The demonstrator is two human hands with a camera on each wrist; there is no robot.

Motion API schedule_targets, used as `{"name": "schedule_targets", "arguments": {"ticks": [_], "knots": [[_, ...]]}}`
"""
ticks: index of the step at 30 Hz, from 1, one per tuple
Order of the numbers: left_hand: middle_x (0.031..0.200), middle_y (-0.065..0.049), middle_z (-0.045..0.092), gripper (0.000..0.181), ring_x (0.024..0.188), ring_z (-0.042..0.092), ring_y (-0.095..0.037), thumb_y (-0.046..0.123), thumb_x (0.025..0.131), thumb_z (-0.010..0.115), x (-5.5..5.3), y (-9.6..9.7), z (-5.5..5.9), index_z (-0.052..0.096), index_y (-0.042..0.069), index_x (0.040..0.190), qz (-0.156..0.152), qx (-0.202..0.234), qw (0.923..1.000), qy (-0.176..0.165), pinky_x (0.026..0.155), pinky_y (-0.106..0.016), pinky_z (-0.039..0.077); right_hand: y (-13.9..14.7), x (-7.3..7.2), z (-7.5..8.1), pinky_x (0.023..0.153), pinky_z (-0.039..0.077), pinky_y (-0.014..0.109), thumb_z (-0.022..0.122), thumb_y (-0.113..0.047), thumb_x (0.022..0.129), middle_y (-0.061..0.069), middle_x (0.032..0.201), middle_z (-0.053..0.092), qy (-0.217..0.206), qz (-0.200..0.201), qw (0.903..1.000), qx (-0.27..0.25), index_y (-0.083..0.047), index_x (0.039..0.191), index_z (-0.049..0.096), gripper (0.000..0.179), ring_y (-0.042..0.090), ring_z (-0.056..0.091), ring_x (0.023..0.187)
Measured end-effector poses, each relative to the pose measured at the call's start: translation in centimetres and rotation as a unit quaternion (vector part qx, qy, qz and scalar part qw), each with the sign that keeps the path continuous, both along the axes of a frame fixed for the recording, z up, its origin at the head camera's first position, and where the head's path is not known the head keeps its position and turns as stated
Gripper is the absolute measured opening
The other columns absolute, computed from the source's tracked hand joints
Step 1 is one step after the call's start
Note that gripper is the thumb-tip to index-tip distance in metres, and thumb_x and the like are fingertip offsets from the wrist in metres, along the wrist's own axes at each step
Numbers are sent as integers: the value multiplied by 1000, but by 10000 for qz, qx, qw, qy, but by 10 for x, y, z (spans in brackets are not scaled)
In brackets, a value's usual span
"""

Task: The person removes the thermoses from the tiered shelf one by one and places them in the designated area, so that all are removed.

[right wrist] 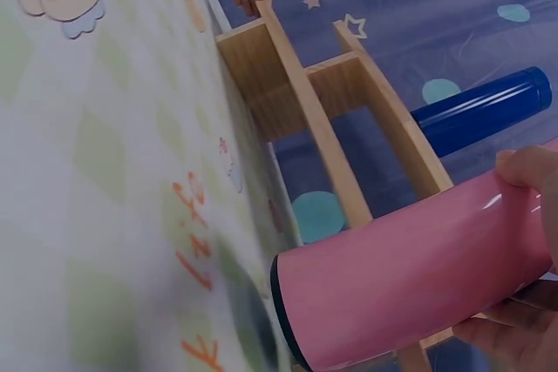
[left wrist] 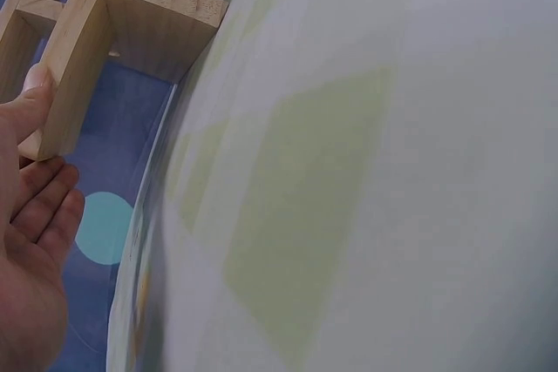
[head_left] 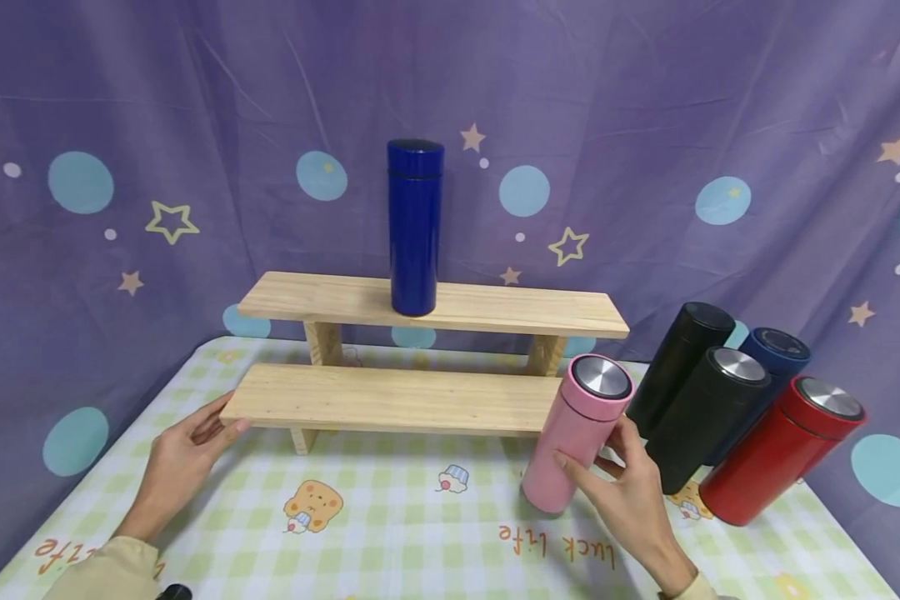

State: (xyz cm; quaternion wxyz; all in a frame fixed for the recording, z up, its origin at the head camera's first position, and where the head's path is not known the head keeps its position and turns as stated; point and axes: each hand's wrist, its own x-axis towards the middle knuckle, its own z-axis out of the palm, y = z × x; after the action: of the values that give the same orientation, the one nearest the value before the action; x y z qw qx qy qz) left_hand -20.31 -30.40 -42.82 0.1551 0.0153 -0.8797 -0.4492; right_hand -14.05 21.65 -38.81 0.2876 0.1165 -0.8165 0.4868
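A pink thermos bottle point(head_left: 570, 442) with a silver-topped lid is in my right hand point(head_left: 630, 492), thumb on the near side and fingers round the other. It tilts slightly in front of the right end of a two-tier wooden shelf point(head_left: 390, 400); in the right wrist view its dark base seems just off the cloth. My left hand point(head_left: 183, 458) grips the left end of the lower board, thumb at its front corner, as the left wrist view of the board point(left wrist: 83, 58) also shows. On the upper board stands a blue thermos bottle point(head_left: 415, 233).
At the right stand two black bottles point(head_left: 708, 417), one behind the other, a dark blue bottle point(head_left: 776, 350) and a red bottle point(head_left: 780, 450). A checked cloth point(head_left: 390, 533) covers the table. Behind the shelf hangs a purple curtain point(head_left: 607, 100).
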Motion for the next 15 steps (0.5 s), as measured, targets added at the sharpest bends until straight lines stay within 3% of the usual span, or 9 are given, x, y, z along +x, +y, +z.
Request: {"name": "schedule_targets", "arguments": {"ticks": [15], "knots": [[139,-33,54,72,123,56,-50,41,101,70,-1,-1,-1,45,-2,154,-19,-121,9999,96,73,0,45,-4,-4,27,78,60,22,89,7,76,10,120,70,353,219,9991,81,-1,135,57,68,6,67,101]]}}
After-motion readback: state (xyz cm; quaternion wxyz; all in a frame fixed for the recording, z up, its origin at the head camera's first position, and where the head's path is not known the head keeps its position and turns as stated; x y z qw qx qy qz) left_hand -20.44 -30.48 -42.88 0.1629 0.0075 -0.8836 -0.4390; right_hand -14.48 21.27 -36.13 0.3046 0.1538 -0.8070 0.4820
